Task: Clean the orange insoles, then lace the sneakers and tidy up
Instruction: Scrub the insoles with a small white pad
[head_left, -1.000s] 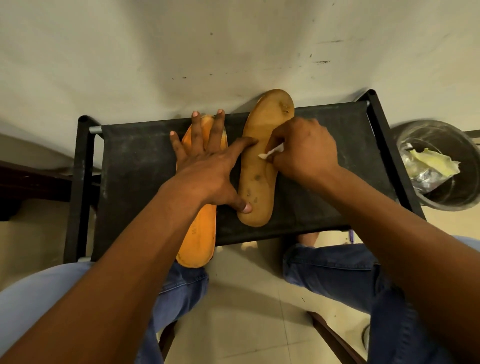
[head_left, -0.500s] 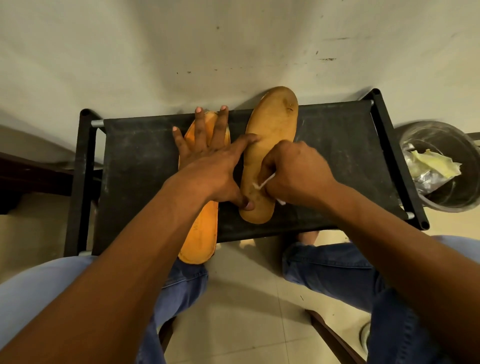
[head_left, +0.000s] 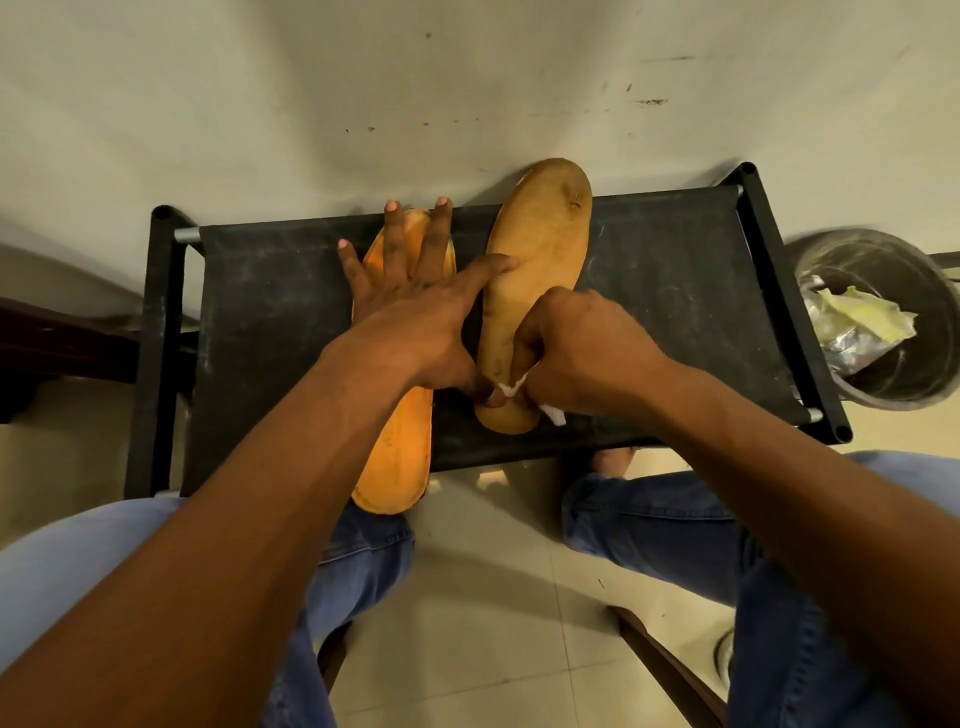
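Note:
Two orange insoles lie side by side on a black fabric rack shelf. The left insole overhangs the shelf's near edge. The right insole is duller and stained, its toe reaching past the far edge. My left hand lies flat with fingers spread across both insoles, index finger and thumb pressing the right one. My right hand grips a small white wipe and presses it on the heel end of the right insole. No sneakers or laces are in view.
A round bin holding crumpled foil and yellow paper stands right of the rack. A pale wall is directly behind the rack. My knees in blue jeans sit below the shelf over a tiled floor. Dark furniture shows at the left edge.
My right hand has slid the wipe down the right insole from its middle to the heel end. My left hand has stayed pressed on both insoles.

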